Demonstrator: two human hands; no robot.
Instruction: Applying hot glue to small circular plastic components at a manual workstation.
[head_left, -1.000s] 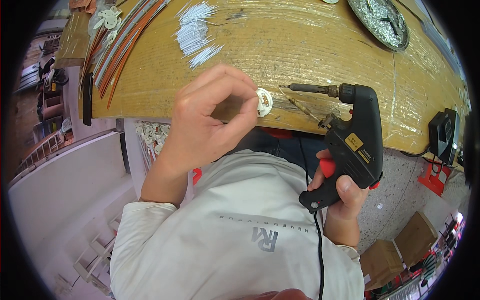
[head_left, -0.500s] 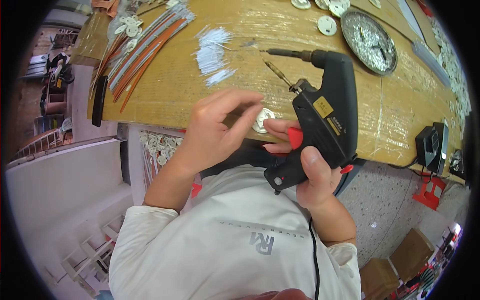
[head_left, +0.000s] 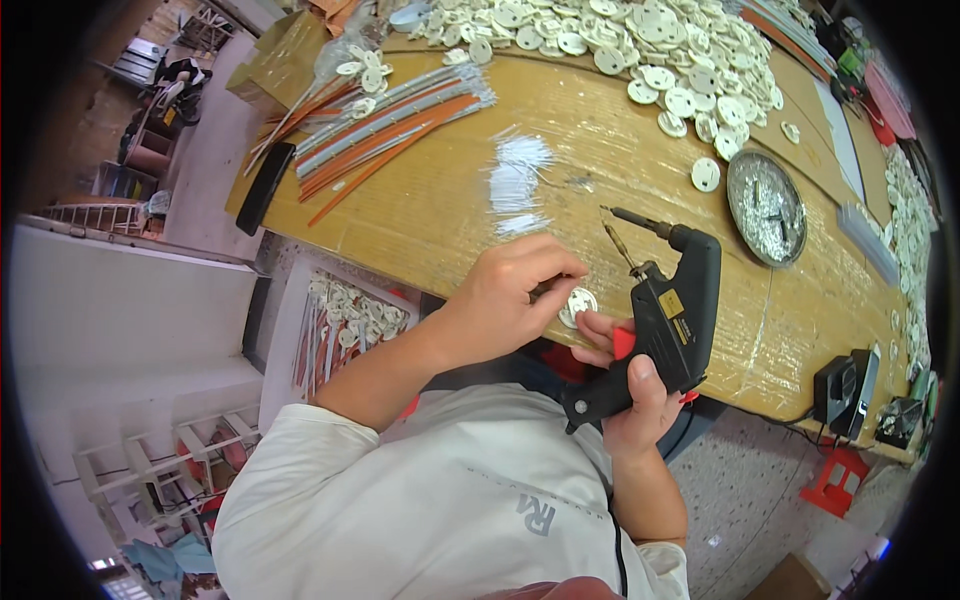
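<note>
Small yellow rectangular label [head_left: 672, 303] seen on side of black glue gun [head_left: 665, 320], centre right of frame. Brown cardboard box [head_left: 282, 57] placed at upper left, by table edge. Second cardboard box [head_left: 790, 580] partly seen at lower right, on floor.

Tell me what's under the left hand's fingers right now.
The left hand pinches a small white round disc at the edge of the wooden table. Only part of the disc shows; fingers cover the rest.

left hand [head_left: 505, 295] covering part of the small white disc [head_left: 578, 303], disc markings unreadable (too small)
</note>
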